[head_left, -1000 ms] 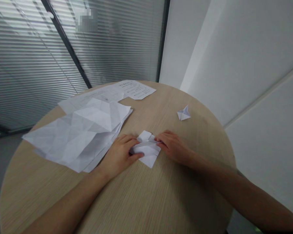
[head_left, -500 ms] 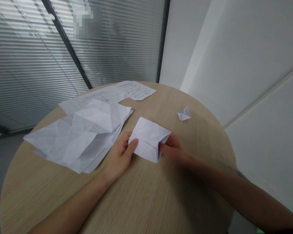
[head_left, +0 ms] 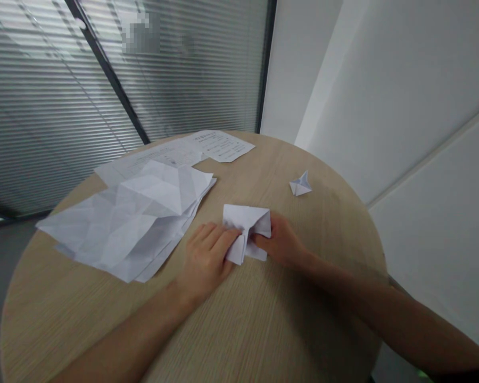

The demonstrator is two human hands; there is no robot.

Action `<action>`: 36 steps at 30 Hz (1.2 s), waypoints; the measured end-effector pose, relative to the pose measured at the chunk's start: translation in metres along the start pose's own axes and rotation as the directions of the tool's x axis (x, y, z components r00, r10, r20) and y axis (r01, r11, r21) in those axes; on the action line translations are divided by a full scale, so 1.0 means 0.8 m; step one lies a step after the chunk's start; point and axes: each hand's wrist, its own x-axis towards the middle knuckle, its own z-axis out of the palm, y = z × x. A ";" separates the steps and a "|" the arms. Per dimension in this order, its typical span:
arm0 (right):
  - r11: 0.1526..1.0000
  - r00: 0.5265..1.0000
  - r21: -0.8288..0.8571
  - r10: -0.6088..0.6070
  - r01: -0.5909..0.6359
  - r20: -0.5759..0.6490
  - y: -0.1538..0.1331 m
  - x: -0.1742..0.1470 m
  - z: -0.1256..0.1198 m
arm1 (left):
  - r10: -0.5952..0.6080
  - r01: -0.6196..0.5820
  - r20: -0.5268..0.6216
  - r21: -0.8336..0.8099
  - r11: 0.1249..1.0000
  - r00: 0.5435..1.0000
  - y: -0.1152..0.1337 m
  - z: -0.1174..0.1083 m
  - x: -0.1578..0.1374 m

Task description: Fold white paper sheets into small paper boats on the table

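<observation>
A folded sheet of white paper (head_left: 243, 214) is held between my two hands over the near middle of the table. My left hand (head_left: 207, 255) grips its left side, with the fingertips at the central fold. From the right, my right hand (head_left: 283, 242) pinches the paper, its thumb tucked inside the opened fold. Two lower flaps stand apart around a dark gap at the centre. Some of the right fingers are hidden behind the paper.
Creased white sheets (head_left: 131, 223) lie in a loose stack to the left. Behind them are printed pages (head_left: 223, 146). A small folded paper piece (head_left: 300, 184) sits at the right on the round wooden table (head_left: 207, 346). Blinds and a white wall (head_left: 403, 96) stand beyond.
The paper has turned and its lower fold has opened at the centre. My left hand has moved from its left edge inward over the flap; my right thumb has gone into the fold.
</observation>
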 end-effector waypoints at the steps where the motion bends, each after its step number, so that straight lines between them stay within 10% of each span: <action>1: 1.000 1.000 0.008 0.020 -0.020 -0.019 -0.001 0.001 -0.003 | -0.013 0.014 -0.034 0.010 1.000 0.999 -0.001 -0.001 -0.001; 6: 0.998 0.998 -0.065 -0.021 0.018 -0.054 0.002 0.005 -0.026 | -0.177 0.186 -0.109 0.084 0.979 0.978 -0.016 -0.008 -0.005; 16: 0.795 0.911 -0.472 -0.235 0.381 0.338 0.023 0.010 -0.053 | -0.183 0.122 0.298 0.210 0.970 0.937 -0.045 -0.003 -0.001; 36: 0.870 0.960 -0.460 -0.050 0.178 0.276 0.031 0.011 -0.059 | -0.166 0.200 0.343 -0.065 0.978 0.925 -0.058 0.005 0.001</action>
